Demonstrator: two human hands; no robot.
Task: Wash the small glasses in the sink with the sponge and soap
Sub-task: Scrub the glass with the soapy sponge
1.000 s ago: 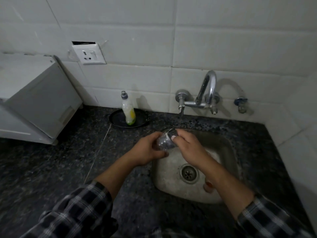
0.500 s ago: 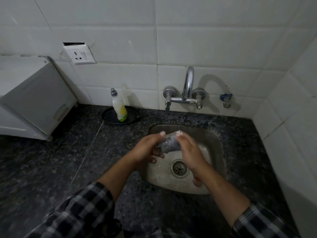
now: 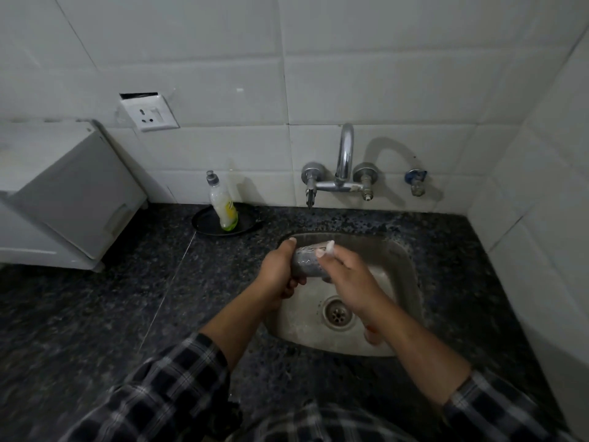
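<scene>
A small clear glass (image 3: 308, 262) lies on its side in the air above the steel sink (image 3: 403, 269), held between both hands. My left hand (image 3: 276, 275) grips its left end. My right hand (image 3: 345, 275) wraps over its right end, with soapy fingertips on top of the glass. No sponge shows in either hand; whatever sits under my right palm is hidden. The drain (image 3: 337, 313) lies below the hands. A soap bottle (image 3: 222, 202) with yellow liquid stands on a dark round plate (image 3: 204, 224) at the back left of the sink.
The chrome tap (image 3: 343, 164) rises from the tiled wall behind the sink; no water runs. A small reddish object (image 3: 371, 335) lies in the sink under my right forearm. A white appliance (image 3: 63, 193) stands on the dark granite counter (image 3: 95, 314) at left. A wall socket (image 3: 149, 113) sits above it.
The view has shifted so the sink sits more to the centre. Both hands keep hold of the glass, which has turned from tilted up to lying sideways, a little lower over the basin.
</scene>
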